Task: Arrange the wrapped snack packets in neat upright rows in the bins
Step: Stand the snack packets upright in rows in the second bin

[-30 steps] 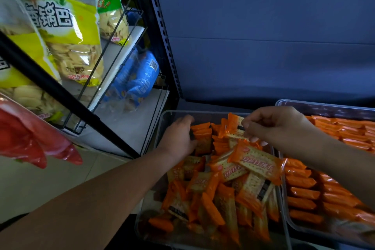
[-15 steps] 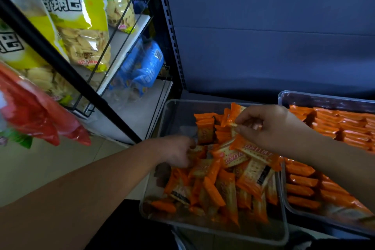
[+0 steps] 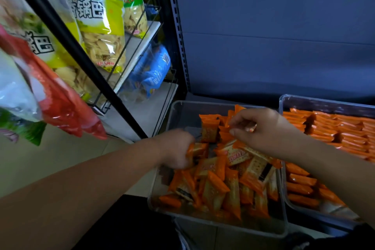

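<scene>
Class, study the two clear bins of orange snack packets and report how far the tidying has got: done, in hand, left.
Done: the right bin holds rowed packets; a few upright packets stand at the back of the left bin. In hand: the left hand grips a loose packet, and the right hand pinches a second packet. Left: the jumbled heap filling most of the left bin.

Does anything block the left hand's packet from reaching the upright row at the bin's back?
Nothing visible does. The left hand grips a packet beside the upright row; the right hand pinches a second packet above the row's right end, off that path.
</scene>
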`<state>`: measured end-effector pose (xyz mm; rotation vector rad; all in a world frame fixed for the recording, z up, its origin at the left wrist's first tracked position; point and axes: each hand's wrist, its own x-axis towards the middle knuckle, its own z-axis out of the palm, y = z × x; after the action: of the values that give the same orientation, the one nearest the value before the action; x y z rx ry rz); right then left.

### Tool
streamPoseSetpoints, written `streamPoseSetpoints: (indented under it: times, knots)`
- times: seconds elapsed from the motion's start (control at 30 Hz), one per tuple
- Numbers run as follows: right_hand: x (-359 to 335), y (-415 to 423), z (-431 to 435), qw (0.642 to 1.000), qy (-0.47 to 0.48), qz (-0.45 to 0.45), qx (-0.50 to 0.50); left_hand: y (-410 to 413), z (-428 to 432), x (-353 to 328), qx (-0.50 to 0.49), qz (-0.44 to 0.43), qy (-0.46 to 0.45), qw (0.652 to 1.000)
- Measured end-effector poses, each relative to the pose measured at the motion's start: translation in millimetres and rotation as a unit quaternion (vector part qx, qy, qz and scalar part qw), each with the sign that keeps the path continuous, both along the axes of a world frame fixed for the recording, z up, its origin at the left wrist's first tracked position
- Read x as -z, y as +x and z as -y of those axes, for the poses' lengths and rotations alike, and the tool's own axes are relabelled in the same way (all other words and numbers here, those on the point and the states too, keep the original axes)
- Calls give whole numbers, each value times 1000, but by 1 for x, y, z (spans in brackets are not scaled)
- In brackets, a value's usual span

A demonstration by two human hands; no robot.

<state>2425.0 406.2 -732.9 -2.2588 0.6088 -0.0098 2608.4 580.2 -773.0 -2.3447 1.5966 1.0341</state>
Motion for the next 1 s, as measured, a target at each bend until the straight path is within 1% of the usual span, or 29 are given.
streamPoseSetpoints:
  times: [0.07,0.13,0.2,0.27,0.33,0.4,0.47,0.5,0.57,0.63,0.7,0.77,0.87,0.9,1.0]
  knots:
    - [2,5,-4,1000,21,9,14,5,-8,-18,-45,2,-56,997]
    - [4,11,-10,998,51,19,28,8,-16,-32,-125,-56,-130,982]
    - [6,17,-15,994,103,14,45,7,-19,-44,-209,-127,-194,950]
    - [4,20,-18,980,188,19,68,3,-18,-53,-280,-205,-247,905]
    - [-1,21,-19,953,288,43,83,-2,-20,-60,-322,-248,-272,872]
    - [-7,20,-16,923,371,60,82,-6,-23,-65,-332,-284,-273,857]
    - [-11,20,-16,904,415,67,76,-9,-27,-70,-333,-309,-268,850]
    - [-11,20,-15,901,422,68,81,-10,-27,-72,-327,-310,-268,852]
    - [-9,20,-14,899,419,63,106,-9,-26,-75,-307,-273,-278,868]
    - [-9,18,-9,907,393,65,134,-6,-24,-78,-305,-243,-286,875]
    - [-10,14,-2,917,361,69,157,-5,-21,-77,-316,-243,-290,870]
    - [-11,12,5,916,352,69,179,-5,-16,-76,-331,-245,-300,860]
    - [-13,9,14,905,369,66,202,-7,-6,-74,-390,-304,-323,807]
    - [-14,8,16,904,370,63,206,-7,-3,-72,-394,-318,-318,801]
    - [-13,7,21,899,381,60,210,-6,2,-68,-375,-308,-302,821]
